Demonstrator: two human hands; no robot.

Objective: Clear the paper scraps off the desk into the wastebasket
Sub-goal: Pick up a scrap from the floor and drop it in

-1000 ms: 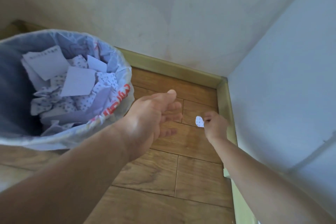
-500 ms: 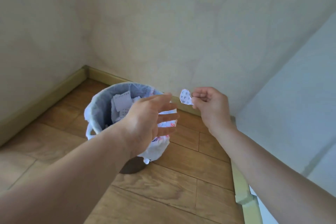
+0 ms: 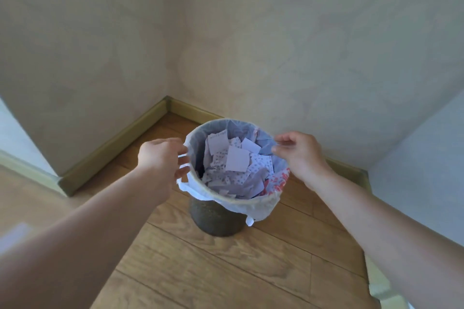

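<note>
Our left hand (image 3: 163, 158) hovers, fingers loosely curled and empty, at nine o'clock of the dark round wastebasket with white plastic liner (image 3: 216, 218). Our right hand (image 3: 298, 153), at two o'clock, looks released (nothing shows between its fingers). White printed paper scraps (image 3: 237, 165) lie inside. We judge this drop finished; next, a return to the desk.

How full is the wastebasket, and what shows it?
Nearly full, not overflowing: paper scraps lie heaped inside the wastebasket, their top below the rim of the bag liner.
</note>
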